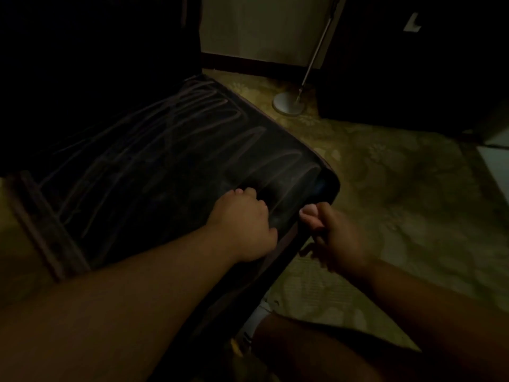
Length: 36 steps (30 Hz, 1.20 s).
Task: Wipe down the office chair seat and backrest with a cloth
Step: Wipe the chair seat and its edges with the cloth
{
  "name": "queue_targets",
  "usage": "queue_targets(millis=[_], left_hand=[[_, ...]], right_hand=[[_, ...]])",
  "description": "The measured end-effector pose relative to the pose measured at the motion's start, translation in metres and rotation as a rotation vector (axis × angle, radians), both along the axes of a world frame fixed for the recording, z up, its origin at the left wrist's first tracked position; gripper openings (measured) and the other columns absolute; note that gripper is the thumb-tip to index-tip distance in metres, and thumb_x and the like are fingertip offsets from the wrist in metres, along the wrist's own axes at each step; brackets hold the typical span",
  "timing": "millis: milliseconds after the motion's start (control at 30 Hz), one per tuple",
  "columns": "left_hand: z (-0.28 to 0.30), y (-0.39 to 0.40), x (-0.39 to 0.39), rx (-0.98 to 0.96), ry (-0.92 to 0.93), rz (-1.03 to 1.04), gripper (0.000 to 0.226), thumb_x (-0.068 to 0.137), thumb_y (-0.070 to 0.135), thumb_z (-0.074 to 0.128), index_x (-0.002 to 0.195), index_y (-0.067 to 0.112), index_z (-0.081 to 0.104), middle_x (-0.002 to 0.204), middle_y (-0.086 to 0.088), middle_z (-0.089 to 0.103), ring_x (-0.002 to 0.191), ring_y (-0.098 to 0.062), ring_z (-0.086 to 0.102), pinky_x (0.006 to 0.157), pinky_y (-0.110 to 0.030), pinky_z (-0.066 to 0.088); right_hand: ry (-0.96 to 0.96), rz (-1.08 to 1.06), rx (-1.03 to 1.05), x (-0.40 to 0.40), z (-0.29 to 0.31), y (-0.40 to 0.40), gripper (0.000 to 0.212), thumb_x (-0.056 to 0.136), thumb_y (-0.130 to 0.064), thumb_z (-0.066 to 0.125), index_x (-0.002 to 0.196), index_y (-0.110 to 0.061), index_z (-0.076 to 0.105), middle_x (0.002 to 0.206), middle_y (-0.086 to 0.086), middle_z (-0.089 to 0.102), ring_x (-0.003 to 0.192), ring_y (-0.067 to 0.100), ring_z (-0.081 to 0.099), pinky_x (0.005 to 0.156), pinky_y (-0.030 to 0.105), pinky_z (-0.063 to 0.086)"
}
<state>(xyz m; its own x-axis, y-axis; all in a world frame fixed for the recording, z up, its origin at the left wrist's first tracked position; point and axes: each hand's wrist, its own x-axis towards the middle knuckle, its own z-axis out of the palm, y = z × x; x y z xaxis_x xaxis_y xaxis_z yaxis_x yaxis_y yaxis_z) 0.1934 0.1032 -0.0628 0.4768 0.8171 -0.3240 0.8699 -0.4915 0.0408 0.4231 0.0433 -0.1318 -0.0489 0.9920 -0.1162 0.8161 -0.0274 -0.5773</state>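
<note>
The black office chair seat point(154, 166) fills the left and middle of the view, marked with pale wipe streaks. Its backrest point(91, 64) rises in deep shadow at the upper left. My left hand point(242, 224) rests on the seat near the front right corner. Its fingers curl over a dark bunched shape point(265, 193) that looks like the cloth, though the dim light hides its outline. My right hand point(333, 232) grips the seat's front edge close to the corner, thumb on top.
A round white stand base point(287, 103) with a slanting metal pole sits on the patterned floor point(399, 188) beyond the seat. Dark furniture point(413, 73) fills the upper right. My knee point(303, 351) is at the bottom, beside the seat edge.
</note>
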Motion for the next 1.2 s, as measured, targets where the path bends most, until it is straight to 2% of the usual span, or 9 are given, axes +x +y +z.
queue_targets(millis=[167,267,367,567,767,900,967,1100,1200], left_hand=[[-0.004,-0.003,-0.008,-0.023,-0.039,0.005,0.068,0.093,0.064,0.040,0.137,0.016,0.060,0.136,-0.015,0.055,0.129,-0.032,0.051,0.117,-0.047,0.034],[-0.005,-0.007,-0.021,-0.102,-0.075,0.018,0.085,0.093,0.070,0.039,0.164,0.024,0.028,0.167,-0.010,0.031,0.158,-0.032,0.019,0.129,-0.052,0.010],[0.003,-0.019,-0.040,-0.106,-0.162,0.070,0.091,0.093,0.072,0.042,0.167,0.030,0.012,0.175,-0.005,0.016,0.162,-0.032,0.001,0.130,-0.053,0.004],[0.020,-0.078,-0.106,-0.048,-0.241,0.159,0.072,0.098,0.058,0.052,0.162,0.030,0.034,0.171,-0.007,0.025,0.161,-0.031,0.013,0.131,-0.050,0.013],[0.018,-0.124,-0.167,-0.041,-0.357,0.503,0.078,0.085,0.066,0.045,0.155,0.032,0.047,0.168,-0.007,0.031,0.157,-0.032,0.024,0.125,-0.055,0.028],[0.019,-0.150,-0.167,-0.103,-0.425,0.526,0.069,0.097,0.056,0.059,0.160,0.037,0.037,0.174,-0.002,0.016,0.162,-0.032,0.007,0.129,-0.057,0.018],[0.019,-0.160,-0.165,-0.072,-0.547,0.583,0.068,0.097,0.052,0.062,0.159,0.038,0.038,0.175,-0.001,0.010,0.162,-0.030,0.006,0.130,-0.054,0.017],[0.012,-0.162,-0.189,0.070,-0.801,0.973,0.072,0.095,0.037,0.070,0.160,0.035,0.037,0.175,-0.005,-0.001,0.161,-0.031,0.010,0.130,-0.045,0.020],[0.002,-0.147,-0.209,-0.147,-1.127,1.396,0.083,0.089,0.036,0.068,0.162,0.039,0.028,0.162,-0.010,0.036,0.145,-0.038,0.044,0.117,-0.050,0.041]], right_hand=[[-0.107,-0.243,-0.132,0.008,0.030,0.027,0.036,0.103,-0.019,0.060,0.131,-0.037,0.046,0.117,-0.007,0.063,0.058,0.021,0.073,0.043,0.042,0.060],[-0.190,-0.162,-0.118,-0.029,0.031,0.008,0.032,0.104,-0.020,0.061,0.127,-0.033,0.042,0.113,-0.002,0.067,0.052,0.012,0.066,0.037,0.028,0.050],[-0.124,-0.103,-0.182,-0.047,0.026,-0.020,0.030,0.102,-0.014,0.060,0.119,-0.033,0.044,0.110,-0.004,0.067,0.044,0.014,0.065,0.034,0.028,0.049],[0.141,-0.523,-0.152,-0.065,0.025,-0.018,0.026,0.101,-0.015,0.049,0.121,-0.031,0.044,0.091,0.019,0.069,0.047,0.036,0.071,0.041,0.052,0.059],[-0.068,-0.258,-0.148,-0.095,0.012,-0.063,0.033,0.101,-0.011,0.057,0.122,-0.033,0.044,0.103,0.005,0.065,0.055,0.026,0.071,0.038,0.041,0.057],[-0.040,-0.470,-0.120,-0.080,0.012,-0.044,0.042,0.095,-0.007,0.057,0.123,-0.034,0.043,0.116,0.006,0.064,0.066,0.037,0.073,0.038,0.049,0.057],[-0.025,-0.390,-0.055,-0.101,0.004,-0.057,0.030,0.102,-0.018,0.055,0.126,-0.033,0.044,0.116,-0.002,0.064,0.067,0.030,0.073,0.039,0.044,0.058],[-0.154,-0.142,-0.012,-0.128,0.009,-0.074,0.022,0.102,-0.057,0.045,0.119,-0.045,0.046,0.109,-0.004,0.065,0.068,0.022,0.071,0.051,0.044,0.063],[-0.099,-0.366,-0.089,-0.117,0.018,-0.058,0.029,0.103,-0.023,0.055,0.127,-0.037,0.045,0.108,0.008,0.063,0.058,0.030,0.072,0.037,0.039,0.057]])
